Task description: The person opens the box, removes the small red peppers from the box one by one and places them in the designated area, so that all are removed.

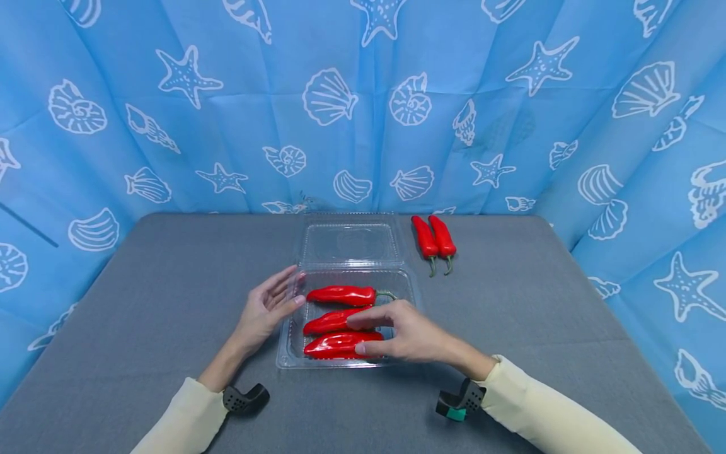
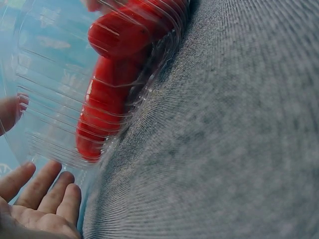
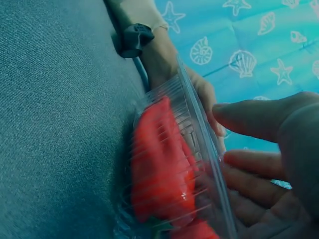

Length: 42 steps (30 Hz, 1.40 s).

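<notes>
A clear plastic clamshell container (image 1: pixel 286 359) sits on the table with three red peppers inside, a far one (image 1: pixel 343 295), a middle one (image 1: pixel 329 322) and a near one (image 1: pixel 340 345). My left hand (image 1: pixel 261 315) is at the container's left wall, fingers extended along its outside and thumb over the rim. In the left wrist view its fingers (image 2: pixel 47 191) lie straight and spread beside the ribbed wall. Over the container's right side reaches my right hand (image 1: pixel 405 331), thumb and fingers apart above the near and middle peppers. Its fingers hide the stem ends of both.
The container's lid (image 1: pixel 351 243) lies folded back toward the curtain. Two more red peppers, a left one (image 1: pixel 425 238) and a right one (image 1: pixel 442 236), lie side by side right of the lid. A blue shell-patterned curtain (image 1: pixel 374 151) hangs behind the grey table (image 1: pixel 204 265).
</notes>
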Each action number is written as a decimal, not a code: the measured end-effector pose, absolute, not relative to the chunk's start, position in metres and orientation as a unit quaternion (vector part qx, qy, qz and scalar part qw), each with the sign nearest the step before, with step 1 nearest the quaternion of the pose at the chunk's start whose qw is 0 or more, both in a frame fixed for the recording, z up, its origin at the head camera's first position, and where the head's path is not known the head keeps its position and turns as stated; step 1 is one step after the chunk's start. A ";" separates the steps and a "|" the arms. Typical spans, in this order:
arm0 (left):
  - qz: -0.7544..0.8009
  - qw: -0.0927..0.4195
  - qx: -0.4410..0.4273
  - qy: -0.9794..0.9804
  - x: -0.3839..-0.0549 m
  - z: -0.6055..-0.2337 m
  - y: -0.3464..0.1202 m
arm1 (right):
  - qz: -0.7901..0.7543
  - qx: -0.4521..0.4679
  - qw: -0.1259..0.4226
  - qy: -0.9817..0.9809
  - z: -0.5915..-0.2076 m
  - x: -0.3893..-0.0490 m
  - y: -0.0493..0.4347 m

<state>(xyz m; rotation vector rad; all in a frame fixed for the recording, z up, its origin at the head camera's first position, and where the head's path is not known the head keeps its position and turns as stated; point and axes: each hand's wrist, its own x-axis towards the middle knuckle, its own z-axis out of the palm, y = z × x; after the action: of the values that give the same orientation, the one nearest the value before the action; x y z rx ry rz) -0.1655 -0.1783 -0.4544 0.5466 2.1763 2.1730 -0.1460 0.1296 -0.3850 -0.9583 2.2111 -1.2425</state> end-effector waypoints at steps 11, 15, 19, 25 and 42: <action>0.694 0.003 0.180 0.697 -0.166 -0.455 -0.178 | -0.354 -0.343 0.250 0.834 -0.381 -0.150 0.125; 0.696 0.002 0.179 0.695 -0.166 -0.455 -0.178 | -0.353 -0.348 0.256 0.830 -0.382 -0.152 0.124; 0.696 0.003 0.177 0.696 -0.166 -0.455 -0.178 | -0.356 -0.354 0.262 0.824 -0.384 -0.155 0.124; 0.696 0.010 0.174 0.696 -0.166 -0.455 -0.178 | -0.352 -0.346 0.286 0.821 -0.383 -0.158 0.124; 0.693 0.007 0.157 0.703 -0.166 -0.454 -0.176 | -0.420 -0.332 0.203 0.820 -0.369 -0.157 0.135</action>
<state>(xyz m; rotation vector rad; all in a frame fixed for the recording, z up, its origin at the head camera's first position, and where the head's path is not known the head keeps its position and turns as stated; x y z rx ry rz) -0.1656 -0.1763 -0.4538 0.4921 2.1996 2.1675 -0.1569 0.1351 -0.3691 -0.9254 2.2881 -1.1713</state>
